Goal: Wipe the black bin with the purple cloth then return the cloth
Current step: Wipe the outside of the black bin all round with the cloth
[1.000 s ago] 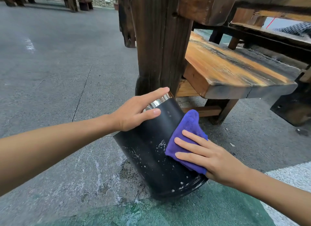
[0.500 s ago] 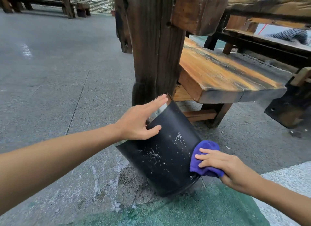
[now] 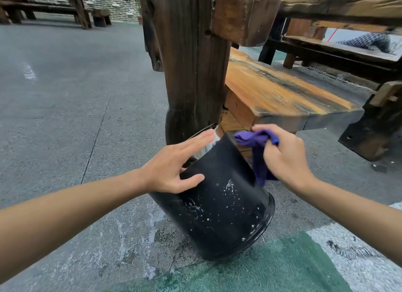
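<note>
The black bin (image 3: 219, 213) stands tilted on the ground, its open top leaning away toward the wooden post, its side speckled with white spots. My left hand (image 3: 174, 165) lies flat against the bin's upper left side near the rim, fingers spread. My right hand (image 3: 285, 156) grips the bunched purple cloth (image 3: 256, 148) at the bin's upper right edge, with part of the cloth hanging down beside the bin wall.
A thick dark wooden post (image 3: 193, 69) rises right behind the bin. An orange-stained wooden bench (image 3: 282, 95) juts out to the right. Grey pavement (image 3: 65, 95) spreads left; a green painted patch (image 3: 261, 270) lies under the bin.
My right hand has carried the cloth from the bin's lower right side up to its upper right edge. The left hand has stayed on the bin's upper side.
</note>
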Demonstrator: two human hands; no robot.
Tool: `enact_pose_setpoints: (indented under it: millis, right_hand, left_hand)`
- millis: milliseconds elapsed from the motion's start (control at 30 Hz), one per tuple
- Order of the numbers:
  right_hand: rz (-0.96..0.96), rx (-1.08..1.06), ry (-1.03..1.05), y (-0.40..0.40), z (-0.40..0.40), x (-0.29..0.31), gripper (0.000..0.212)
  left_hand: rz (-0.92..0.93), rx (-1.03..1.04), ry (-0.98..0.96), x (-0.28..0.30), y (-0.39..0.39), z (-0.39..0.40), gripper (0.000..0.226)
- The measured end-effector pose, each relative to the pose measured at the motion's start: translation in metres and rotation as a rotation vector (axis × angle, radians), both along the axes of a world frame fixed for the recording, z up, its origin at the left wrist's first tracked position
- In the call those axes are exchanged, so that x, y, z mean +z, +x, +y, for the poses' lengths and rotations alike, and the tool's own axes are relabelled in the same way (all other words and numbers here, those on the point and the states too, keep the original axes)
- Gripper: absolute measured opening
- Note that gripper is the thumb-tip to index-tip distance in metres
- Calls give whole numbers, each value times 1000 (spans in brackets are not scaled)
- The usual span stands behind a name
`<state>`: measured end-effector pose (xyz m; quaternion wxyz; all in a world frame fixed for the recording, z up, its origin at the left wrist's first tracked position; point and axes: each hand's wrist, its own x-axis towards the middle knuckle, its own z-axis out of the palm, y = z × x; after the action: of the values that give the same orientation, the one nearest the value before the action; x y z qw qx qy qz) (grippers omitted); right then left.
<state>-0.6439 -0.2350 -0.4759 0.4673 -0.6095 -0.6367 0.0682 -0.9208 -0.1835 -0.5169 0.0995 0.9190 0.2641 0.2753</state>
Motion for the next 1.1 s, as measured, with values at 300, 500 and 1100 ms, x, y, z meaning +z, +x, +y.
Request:
enact_pose_setpoints:
  millis: [300, 500, 1100]
  right_hand:
    - [-229, 241, -60, -41, -16, -42, 64]
    - [-629, 490, 57, -7, -37, -68, 66]
    - [-668, 461, -208, 59, -62, -99, 68]
  left_hand:
    - [-80, -114, -99, 5, 8, -8, 78]
    - [-79, -95, -112, 5, 2, -5, 74]
    - [40, -77, -119, -18, 17, -10, 95]
